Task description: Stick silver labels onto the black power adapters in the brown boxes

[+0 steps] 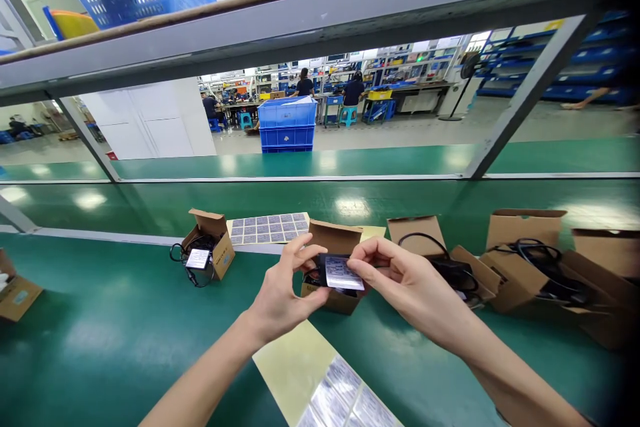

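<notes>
In the middle of the head view, my left hand [287,287] grips a black adapter [320,267] between thumb and fingers. My right hand [395,273] pinches the right edge of a silver printed label [343,273], which lies over the adapter's face. Right below and behind them stands an open cardboard box [336,237], partly hidden by the hands. A backing sheet [295,360] with silver labels on its lower part lies on the green table nearer to me. Behind the hands is another label sheet [270,228].
To the left, an open box [227,257] holds a cabled adapter bearing a white label [198,259]. Another box [19,297] sits at the far left. Open boxes [417,230] with black cables stand at the right. A shelf beam [300,27] crosses above; people sit beyond.
</notes>
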### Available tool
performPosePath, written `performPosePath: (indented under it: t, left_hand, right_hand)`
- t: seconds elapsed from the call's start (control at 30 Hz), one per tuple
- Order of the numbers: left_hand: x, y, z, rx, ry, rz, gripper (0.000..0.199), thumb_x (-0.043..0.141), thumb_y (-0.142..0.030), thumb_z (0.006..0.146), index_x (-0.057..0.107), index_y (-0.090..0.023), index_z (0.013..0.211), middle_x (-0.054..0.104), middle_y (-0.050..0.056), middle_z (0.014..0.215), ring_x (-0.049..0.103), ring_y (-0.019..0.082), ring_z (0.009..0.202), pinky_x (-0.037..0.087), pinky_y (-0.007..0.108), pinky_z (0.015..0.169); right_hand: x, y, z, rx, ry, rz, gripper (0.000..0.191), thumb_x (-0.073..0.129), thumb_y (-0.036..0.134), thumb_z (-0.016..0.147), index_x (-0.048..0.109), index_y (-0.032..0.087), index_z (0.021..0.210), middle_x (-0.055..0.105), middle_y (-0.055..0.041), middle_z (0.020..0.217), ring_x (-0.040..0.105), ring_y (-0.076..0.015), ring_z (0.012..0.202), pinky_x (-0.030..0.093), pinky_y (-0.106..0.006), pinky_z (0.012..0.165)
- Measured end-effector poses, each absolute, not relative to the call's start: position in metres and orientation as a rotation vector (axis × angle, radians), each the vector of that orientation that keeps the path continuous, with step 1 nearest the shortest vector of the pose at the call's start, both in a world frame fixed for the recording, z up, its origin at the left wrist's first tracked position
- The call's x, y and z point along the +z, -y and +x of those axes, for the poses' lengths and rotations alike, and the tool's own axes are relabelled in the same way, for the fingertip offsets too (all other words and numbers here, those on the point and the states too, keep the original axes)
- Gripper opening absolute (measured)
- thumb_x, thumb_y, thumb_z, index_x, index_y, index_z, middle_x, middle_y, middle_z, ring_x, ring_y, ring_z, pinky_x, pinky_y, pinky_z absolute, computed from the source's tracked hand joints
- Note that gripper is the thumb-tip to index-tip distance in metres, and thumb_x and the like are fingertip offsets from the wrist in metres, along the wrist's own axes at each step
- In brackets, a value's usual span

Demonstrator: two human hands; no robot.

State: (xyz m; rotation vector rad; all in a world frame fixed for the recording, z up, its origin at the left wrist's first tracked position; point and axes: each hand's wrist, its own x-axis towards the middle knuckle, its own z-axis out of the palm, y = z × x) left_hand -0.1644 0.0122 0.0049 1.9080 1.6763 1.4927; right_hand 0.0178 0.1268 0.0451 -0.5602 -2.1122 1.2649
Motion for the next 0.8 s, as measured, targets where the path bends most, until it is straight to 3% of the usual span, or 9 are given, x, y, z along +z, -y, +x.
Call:
performPosePath:
  t: [0.2,0.33,0.8]
  left_hand:
    - [0.001,-0.012,-0.163,1.562,-1.642,1.89,0.065,0.067,-0.016,0.081,0.038,-0.026,0.139,0.065,0.005,0.126,0.066,0.015,0.093,0.056,0.029,0.089]
    - [0.001,-0.012,-0.164,1.557,-1.654,1.902,0.059,0.067,-0.017,0.082,0.043,-0.025,0.135,0.061,0.006,0.132,0.066,0.014,0.093,0.056,0.029,0.089]
    - [-0.001,-0.015,-0.161,1.631,-1.577,1.9,0.06,0.07,-0.017,0.083,0.039,-0.025,0.134,0.066,0.007,0.126,0.069,0.016,0.096,0.058,0.03,0.088]
  right_hand:
    - [0.039,-0.127,0.015,1.238,2.136,-0.564,0.03,0.057,0.051,0.094,0.059,0.022,0.088,0.061,-0.0024,0.079,0.058,-0.0159,0.068,0.051,-0.027,0.06]
    - [0.041,-0.126,0.014,1.229,2.137,-0.557,0.029,0.056,0.05,0.095,0.06,0.022,0.087,0.062,-0.0029,0.079,0.059,-0.0165,0.07,0.051,-0.028,0.06]
    - [0.05,-0.121,0.012,1.109,2.171,-0.594,0.026,0.055,0.045,0.094,0.06,0.022,0.083,0.062,-0.0015,0.075,0.06,-0.0143,0.063,0.052,-0.024,0.054]
